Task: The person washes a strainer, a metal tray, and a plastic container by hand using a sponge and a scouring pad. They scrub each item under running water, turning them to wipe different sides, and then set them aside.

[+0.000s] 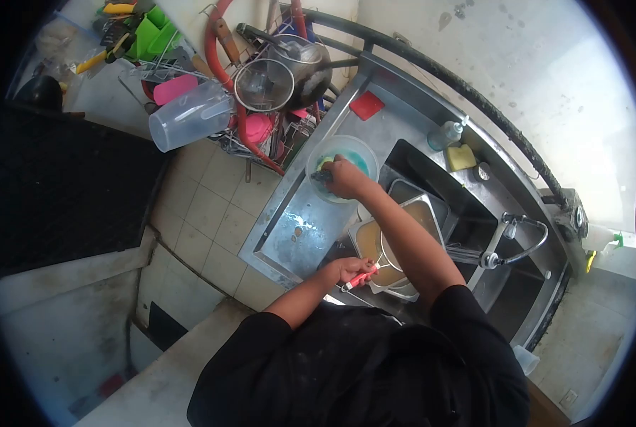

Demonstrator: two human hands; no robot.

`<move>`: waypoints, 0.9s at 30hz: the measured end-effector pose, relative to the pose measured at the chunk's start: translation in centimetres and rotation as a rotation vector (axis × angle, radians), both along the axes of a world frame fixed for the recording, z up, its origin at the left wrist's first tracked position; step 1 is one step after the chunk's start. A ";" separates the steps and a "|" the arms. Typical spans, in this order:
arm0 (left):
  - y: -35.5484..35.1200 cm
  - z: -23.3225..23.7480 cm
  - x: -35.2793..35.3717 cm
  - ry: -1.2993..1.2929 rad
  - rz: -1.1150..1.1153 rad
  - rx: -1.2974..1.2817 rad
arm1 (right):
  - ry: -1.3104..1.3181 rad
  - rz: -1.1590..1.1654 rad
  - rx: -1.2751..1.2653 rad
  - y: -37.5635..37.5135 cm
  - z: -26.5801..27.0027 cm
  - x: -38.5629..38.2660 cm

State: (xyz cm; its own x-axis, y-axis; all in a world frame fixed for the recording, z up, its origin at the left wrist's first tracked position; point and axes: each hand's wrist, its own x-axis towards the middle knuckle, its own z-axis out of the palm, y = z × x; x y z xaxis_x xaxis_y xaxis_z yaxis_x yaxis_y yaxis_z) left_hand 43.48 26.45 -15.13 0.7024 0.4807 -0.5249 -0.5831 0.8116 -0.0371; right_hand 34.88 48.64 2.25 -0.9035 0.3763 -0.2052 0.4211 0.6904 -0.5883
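Observation:
My left hand (352, 269) is closed around the red handle of a strainer (368, 274), whose pale round rim lies over a metal pan and is partly hidden by my right forearm. My right hand (344, 178) reaches into a translucent round bowl (369, 153) of bluish-green liquid. Its fingers are closed on a yellow-green and dark scouring sponge (323, 173), mostly covered by the hand. Below the forearm, rectangular metal pans (432, 219) with cloudy brownish liquid sit in the sink.
A steel counter (289, 228) with wet patches borders the sink basin (467, 228). On the back ledge are a soap bottle (445, 135) and a yellow sponge (461, 158). A spray faucet (490, 259) stands to the right. A rack (241, 121) holds strainers, pans and a plastic jug (190, 117).

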 end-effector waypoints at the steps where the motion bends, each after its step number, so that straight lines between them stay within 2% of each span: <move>1: 0.1 0.1 -0.1 -0.004 -0.008 -0.005 | 0.085 -0.014 -0.050 -0.2 2.4 0.8; 3: 0.4 0.8 -0.3 0.127 -0.050 0.050 | 0.159 -0.023 -0.106 -0.2 4.3 1.5; 5: 0.2 0.6 -0.2 0.253 -0.090 0.158 | 0.070 -0.190 0.002 0.6 3.9 1.7; 7: 0.3 2.1 0.4 0.485 -0.199 0.284 | -0.054 -0.303 0.024 0.6 2.3 1.5; 8: 0.4 3.4 0.9 0.472 -0.229 0.280 | -0.066 -0.231 0.048 0.4 0.7 1.8; 9: 0.7 4.7 1.0 0.674 -0.370 0.340 | -0.072 -0.154 0.077 0.6 -0.1 2.1; 10: 0.9 4.9 1.0 0.881 -0.507 0.404 | -0.070 -0.173 0.073 1.3 0.9 2.3; 11: 0.5 5.2 1.0 0.874 -0.526 0.401 | 0.075 -0.159 0.024 1.8 1.9 2.8; 13: -0.1 5.3 1.0 1.028 -0.413 0.467 | 0.281 -0.175 -0.095 2.0 7.5 5.4; 14: -0.1 6.4 0.7 1.003 -0.366 0.439 | 0.339 -0.208 -0.165 1.4 11.3 8.2; 16: -0.6 7.7 0.3 1.030 -0.316 0.498 | 0.369 -0.379 -0.485 -0.2 14.5 14.0; 18: -1.2 7.7 0.2 1.054 -0.253 0.559 | 0.337 -0.512 -0.413 -2.8 13.4 19.9; 20: -2.8 6.9 0.3 1.376 -0.232 0.827 | 0.102 -0.653 -0.370 -6.1 12.5 24.6; 21: -3.3 8.3 0.3 1.372 -0.234 0.837 | 0.164 -0.680 -0.319 -7.6 11.0 26.5; 23: -3.7 13.5 0.3 1.535 -0.248 0.893 | 0.232 -0.850 -0.262 -9.9 10.0 28.1; 24: -3.9 15.2 0.3 1.531 -0.257 0.905 | 0.236 -0.863 -0.259 -10.6 10.2 28.0; 27: -4.0 19.4 0.5 1.539 -0.241 0.900 | 0.260 -0.806 -0.021 -12.7 10.9 25.7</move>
